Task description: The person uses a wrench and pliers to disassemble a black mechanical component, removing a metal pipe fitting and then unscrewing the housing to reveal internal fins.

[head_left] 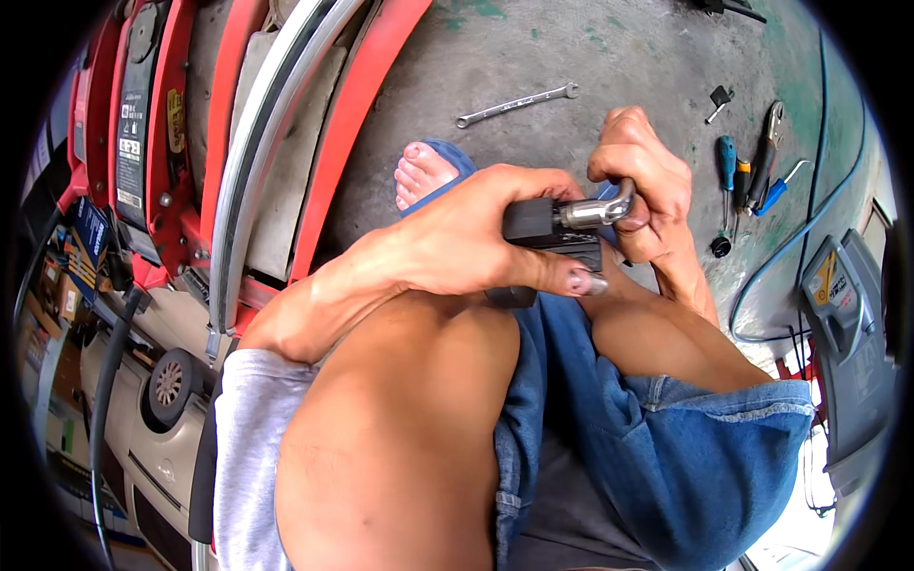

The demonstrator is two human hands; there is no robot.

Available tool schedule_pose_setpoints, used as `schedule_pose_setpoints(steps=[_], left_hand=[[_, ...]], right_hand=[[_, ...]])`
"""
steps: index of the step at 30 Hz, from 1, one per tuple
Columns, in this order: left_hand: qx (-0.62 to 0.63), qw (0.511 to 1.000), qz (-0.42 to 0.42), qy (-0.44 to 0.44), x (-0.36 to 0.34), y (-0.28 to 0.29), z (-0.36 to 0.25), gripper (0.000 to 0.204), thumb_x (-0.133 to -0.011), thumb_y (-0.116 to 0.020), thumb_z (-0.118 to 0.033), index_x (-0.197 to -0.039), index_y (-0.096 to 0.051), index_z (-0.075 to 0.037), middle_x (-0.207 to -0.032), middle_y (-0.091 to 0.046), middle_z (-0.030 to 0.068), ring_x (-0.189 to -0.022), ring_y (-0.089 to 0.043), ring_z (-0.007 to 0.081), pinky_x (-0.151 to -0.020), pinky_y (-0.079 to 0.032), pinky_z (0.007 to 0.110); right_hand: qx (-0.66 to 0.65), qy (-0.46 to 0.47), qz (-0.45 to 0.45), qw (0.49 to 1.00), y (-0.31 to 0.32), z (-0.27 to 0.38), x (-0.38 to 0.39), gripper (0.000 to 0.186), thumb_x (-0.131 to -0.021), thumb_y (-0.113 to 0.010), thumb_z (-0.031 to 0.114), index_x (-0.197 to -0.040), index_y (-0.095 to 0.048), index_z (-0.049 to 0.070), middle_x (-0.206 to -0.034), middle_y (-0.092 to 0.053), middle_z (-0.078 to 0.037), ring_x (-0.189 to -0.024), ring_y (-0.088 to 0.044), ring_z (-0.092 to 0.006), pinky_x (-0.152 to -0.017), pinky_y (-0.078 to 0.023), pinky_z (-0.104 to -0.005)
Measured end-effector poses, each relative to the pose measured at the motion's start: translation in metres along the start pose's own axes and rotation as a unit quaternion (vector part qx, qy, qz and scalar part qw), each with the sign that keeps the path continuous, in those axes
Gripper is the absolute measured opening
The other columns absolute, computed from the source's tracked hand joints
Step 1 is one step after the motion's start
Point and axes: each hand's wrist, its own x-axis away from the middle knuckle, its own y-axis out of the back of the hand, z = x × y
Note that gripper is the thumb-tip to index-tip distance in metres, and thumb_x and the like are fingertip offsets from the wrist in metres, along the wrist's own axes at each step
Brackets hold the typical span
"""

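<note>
My left hand (471, 228) wraps round a black block-shaped part (528, 219) above my knees, with the thumb stretched along its lower side. A shiny chrome L-shaped tool (598, 211), which looks like a bent socket wrench, meets the part's right side. Its bent end runs into my right hand (643, 181), whose fingers curl closed around it. Most of the tool's grip is hidden by those fingers, and the far side of the black part is covered by my left palm.
A combination wrench (519, 105) lies on the concrete floor ahead. To the right are a teal screwdriver (727, 167), locking pliers (764, 157), a blue-handled hook tool (773, 197) and a blue hose (752, 285). Red machine frames (357, 133) stand close on the left; a grey plastic housing (843, 314) stands at right.
</note>
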Motion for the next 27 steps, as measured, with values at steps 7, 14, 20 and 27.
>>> schedule_pose_setpoints(steps=[7, 14, 20, 27], left_hand=[[0.041, 0.995, -0.067, -0.064, -0.006, -0.009, 0.016, 0.055, -0.076, -0.090, -0.016, -0.123, -0.067, 0.000, -0.099, -0.072, 0.0049, -0.091, -0.060, 0.0087, -0.083, -0.049, 0.026], [0.006, 0.993, -0.099, -0.071, -0.008, -0.010, 0.014, 0.055, -0.075, -0.090, -0.014, -0.123, -0.067, 0.000, -0.111, -0.070, 0.0051, -0.104, -0.062, 0.0102, -0.094, -0.049, 0.028], [-0.102, 0.991, -0.076, -0.052, -0.022, -0.001, 0.020, 0.044, -0.069, -0.092, -0.020, -0.102, -0.071, 0.001, -0.089, -0.070, 0.0034, -0.082, -0.062, 0.0080, -0.076, -0.051, 0.026], [-0.215, 0.941, -0.171, -0.199, -0.030, -0.014, 0.034, 0.051, -0.062, -0.092, -0.027, -0.099, -0.073, 0.002, -0.072, -0.068, 0.0140, -0.061, -0.066, 0.0199, -0.059, -0.051, 0.032]], right_hand=[[0.058, -0.016, 0.007, 0.998, 0.005, 0.004, -0.004, 0.050, -0.095, -0.058, 0.053, -0.086, -0.065, 0.005, -0.074, -0.054, -0.008, -0.070, -0.052, -0.0290, -0.069, -0.043, -0.0387], [0.072, -0.019, -0.009, 0.997, 0.006, 0.000, -0.001, 0.047, -0.094, -0.062, 0.052, -0.087, -0.066, 0.005, -0.074, -0.056, -0.007, -0.070, -0.054, -0.0270, -0.071, -0.043, -0.0364], [0.073, -0.050, -0.010, 0.996, 0.003, 0.000, 0.010, 0.046, -0.094, -0.063, 0.050, -0.087, -0.066, 0.004, -0.075, -0.058, -0.007, -0.070, -0.055, -0.0265, -0.070, -0.045, -0.0359], [0.053, -0.059, -0.019, 0.997, 0.006, 0.000, 0.016, 0.048, -0.097, -0.061, 0.049, -0.086, -0.065, 0.002, -0.075, -0.059, -0.007, -0.069, -0.055, -0.0236, -0.065, -0.044, -0.0341]])
